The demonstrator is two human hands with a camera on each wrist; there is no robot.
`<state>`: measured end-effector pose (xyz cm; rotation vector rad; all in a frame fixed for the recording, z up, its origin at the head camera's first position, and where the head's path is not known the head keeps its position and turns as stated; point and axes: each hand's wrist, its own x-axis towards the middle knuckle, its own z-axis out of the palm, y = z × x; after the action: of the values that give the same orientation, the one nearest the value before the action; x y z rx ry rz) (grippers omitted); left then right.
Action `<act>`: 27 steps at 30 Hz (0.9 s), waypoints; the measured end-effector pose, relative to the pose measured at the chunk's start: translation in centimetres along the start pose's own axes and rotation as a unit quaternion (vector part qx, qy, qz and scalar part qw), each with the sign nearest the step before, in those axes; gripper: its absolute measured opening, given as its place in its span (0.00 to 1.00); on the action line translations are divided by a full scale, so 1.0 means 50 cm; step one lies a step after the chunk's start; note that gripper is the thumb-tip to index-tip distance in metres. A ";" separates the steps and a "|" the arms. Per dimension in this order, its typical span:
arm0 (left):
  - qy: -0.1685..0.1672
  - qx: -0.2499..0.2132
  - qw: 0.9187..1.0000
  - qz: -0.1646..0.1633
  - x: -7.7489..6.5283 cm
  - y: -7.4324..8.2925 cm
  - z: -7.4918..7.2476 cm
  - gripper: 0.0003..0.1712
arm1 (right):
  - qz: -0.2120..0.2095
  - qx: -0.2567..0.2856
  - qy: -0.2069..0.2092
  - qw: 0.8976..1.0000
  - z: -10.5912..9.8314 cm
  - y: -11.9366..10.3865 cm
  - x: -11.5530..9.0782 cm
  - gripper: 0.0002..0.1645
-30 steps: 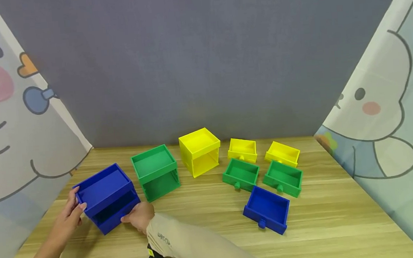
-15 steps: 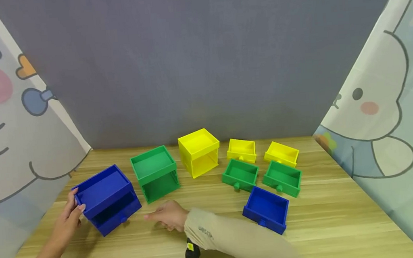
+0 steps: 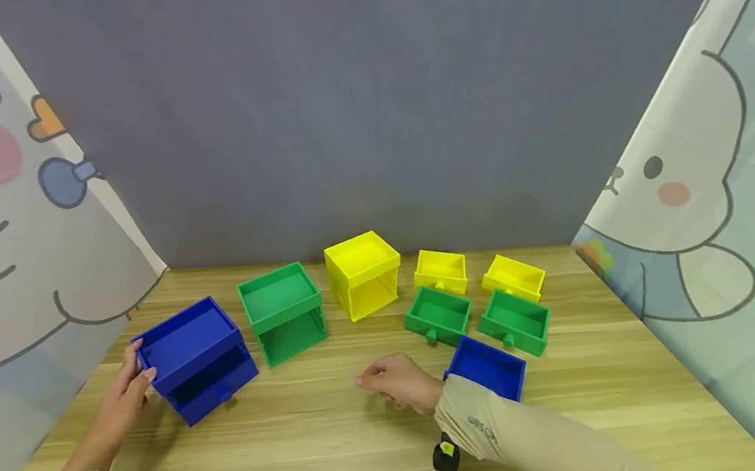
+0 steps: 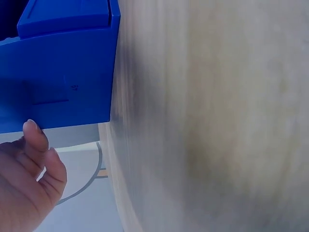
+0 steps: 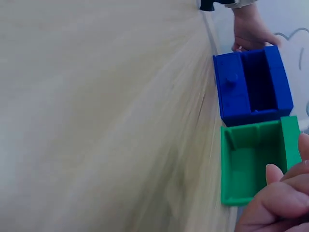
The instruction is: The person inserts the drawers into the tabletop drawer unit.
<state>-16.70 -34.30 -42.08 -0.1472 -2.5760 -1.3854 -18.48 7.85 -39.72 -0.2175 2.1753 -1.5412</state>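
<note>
At the left of the head view stands a blue drawer cabinet (image 3: 189, 343), a drawer with a knob in its lower slot and its upper slot vacant. My left hand (image 3: 123, 392) grips its left side, thumb near the front corner. Over the table my right hand (image 3: 402, 383) hovers with loosely curled fingers, holding nothing. Just right of it lies a loose blue drawer (image 3: 487, 363), partly covered by the right sleeve. In the right wrist view, the right hand (image 5: 282, 198) appears in front of the green cabinet (image 5: 248, 164).
Behind stand the green cabinet and a yellow cabinet (image 3: 363, 266), both without drawers. Two yellow drawers (image 3: 441, 266) and two green drawers (image 3: 438, 310) lie at the right. A grey panel (image 3: 368, 118) rises along the table's back edge.
My right hand has left the front of the blue cabinet's lower drawer and moved right across the table towards the loose blue drawer. The left hand has kept its grip on the cabinet.
</note>
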 end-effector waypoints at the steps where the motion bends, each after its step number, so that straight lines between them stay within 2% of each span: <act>1: 0.001 -0.001 1.000 -0.003 0.000 0.000 0.001 0.34 | 0.004 0.009 -0.007 1.000 -0.012 0.007 -0.011 0.14; 6: 0.003 0.000 1.000 -0.008 -0.004 0.002 0.003 0.34 | 0.032 0.089 -0.038 0.995 -0.073 0.048 -0.065 0.19; 10: 0.007 0.002 1.000 -0.002 -0.004 0.002 0.005 0.34 | 0.039 0.117 -0.038 0.992 -0.109 0.070 -0.104 0.21; 15: -0.003 -0.002 1.000 -0.004 -0.003 -0.001 0.000 0.35 | 0.028 0.118 -0.041 0.992 -0.142 0.086 -0.141 0.20; 21: -0.028 0.007 0.999 -0.036 -0.006 -0.003 -0.010 0.36 | 0.044 0.076 0.000 0.996 -0.162 0.106 -0.177 0.18; 27: -0.037 0.006 0.998 -0.048 -0.003 -0.002 -0.013 0.37 | 0.063 0.113 0.015 0.991 -0.165 0.132 -0.201 0.14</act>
<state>-16.48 -34.92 -41.86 -0.0734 -2.6841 -1.4215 -12.51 21.09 -40.86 0.0166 1.9735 -1.7103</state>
